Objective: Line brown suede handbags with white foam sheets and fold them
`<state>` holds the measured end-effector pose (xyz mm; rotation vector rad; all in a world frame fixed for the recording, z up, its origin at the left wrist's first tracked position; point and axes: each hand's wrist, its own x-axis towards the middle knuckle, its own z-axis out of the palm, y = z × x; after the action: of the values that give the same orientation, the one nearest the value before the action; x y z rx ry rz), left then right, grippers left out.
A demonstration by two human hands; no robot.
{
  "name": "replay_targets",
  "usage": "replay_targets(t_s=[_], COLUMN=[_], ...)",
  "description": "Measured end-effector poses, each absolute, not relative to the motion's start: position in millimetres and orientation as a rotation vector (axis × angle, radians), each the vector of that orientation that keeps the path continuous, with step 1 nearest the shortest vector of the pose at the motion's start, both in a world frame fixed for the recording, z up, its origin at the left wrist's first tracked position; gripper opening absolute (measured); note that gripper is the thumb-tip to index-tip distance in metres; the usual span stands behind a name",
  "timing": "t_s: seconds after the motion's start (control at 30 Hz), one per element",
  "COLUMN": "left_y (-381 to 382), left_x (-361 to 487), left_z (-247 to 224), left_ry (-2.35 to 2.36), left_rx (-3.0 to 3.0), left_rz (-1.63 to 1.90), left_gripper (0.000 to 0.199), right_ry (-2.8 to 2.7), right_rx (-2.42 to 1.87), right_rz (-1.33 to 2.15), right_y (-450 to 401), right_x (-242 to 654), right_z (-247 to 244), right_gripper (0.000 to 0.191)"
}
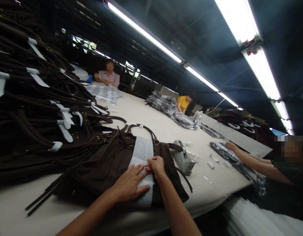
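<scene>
A dark brown handbag [109,164] lies on the white table, its looped handles pointing away from me. A strip of thin white paper [143,149] runs down across the bag. My left hand [131,184] lies flat on the strip and the bag beside it, fingers spread. My right hand [156,165] is pinched at the strip's right edge, its fingertips close to those of my left hand; what lies between them is too small to make out. Just right of the bag stands a grey tape dispenser [184,160].
Brown bags with white-wrapped handles [43,108] are piled high at left. Plastic-wrapped bags [163,105] lie farther back on the table [126,105]. At right, a person's hands [231,146] touch another wrapped bag [222,152]. Two more people are at the far side.
</scene>
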<state>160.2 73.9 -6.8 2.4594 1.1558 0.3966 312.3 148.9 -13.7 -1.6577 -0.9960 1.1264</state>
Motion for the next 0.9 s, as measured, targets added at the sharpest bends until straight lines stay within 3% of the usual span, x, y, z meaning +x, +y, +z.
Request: replay_targets(t_s=[0.43, 0.6, 0.67, 0.77, 0.83, 0.9], left_y=[73.0, 72.1, 72.4, 75.0, 79.9, 86.6], left_x=[159.5, 156.6, 156.4, 157.4, 158.0, 158.2], left_z=[-6.4, -4.8, -6.2, -13.6, -21.7, -30.4], left_ry=[1.17, 1.176, 1.15, 1.139, 1.156, 1.156], left_rx=[2.508, 2.468, 2.454, 2.463, 2.486, 2.521], left_rz=[0.359, 0.421, 0.455, 0.474, 0.497, 0.546], left_gripper=[0.069, 0.066, 0.066, 0.064, 0.061, 0.056], right_ry=[-1.434, -1.573, -1.554, -1.35, -1.186, -1.096], right_rx=[-1.881, -1.755, -1.617, -1.524, -1.627, -1.787], right_rz=[1.169, 1.241, 1.125, 0.673, 0.385, 0.312], right_y=[123.9, 81.9, 73.7, 81.1, 95.0, 110.5], right_x=[331.6, 347.9, 370.7, 427.5, 473.5, 514.8], right_z=[0.6, 31.6, 52.5, 84.3, 98.8, 103.8], right_gripper=[0.037, 0.03, 0.034, 0.038, 0.03, 0.023])
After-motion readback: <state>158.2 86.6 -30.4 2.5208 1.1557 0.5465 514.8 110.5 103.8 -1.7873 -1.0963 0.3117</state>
